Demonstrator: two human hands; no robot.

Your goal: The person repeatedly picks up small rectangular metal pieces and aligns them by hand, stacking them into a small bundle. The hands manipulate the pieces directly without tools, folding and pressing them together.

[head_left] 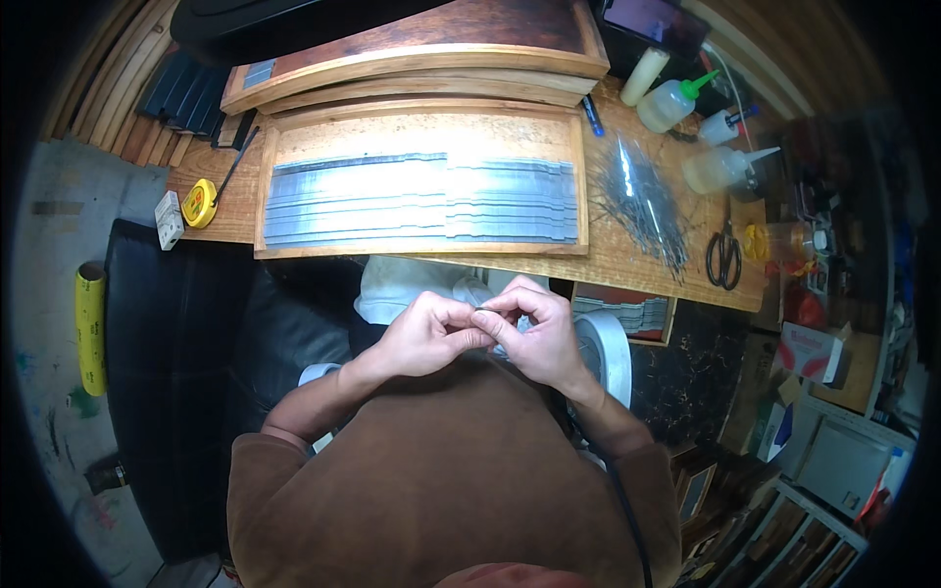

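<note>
My left hand and my right hand meet in front of my chest, just short of the bench's near edge. Both are closed, with thumbs and fingertips pinched together around something small and dark that I cannot make out. Beyond them on the bench lies a shallow wooden tray holding rows of thin grey metal strips. Right of the tray is a loose pile of thin metal wires or needles. Black-handled scissors rest near the bench's right end.
Stacked wooden trays stand at the back. A yellow tape measure sits at left. A green-capped squeeze bottle and another squeeze bottle stand at right. Below the bench, an open drawer holds more strips; a yellow roll is far left.
</note>
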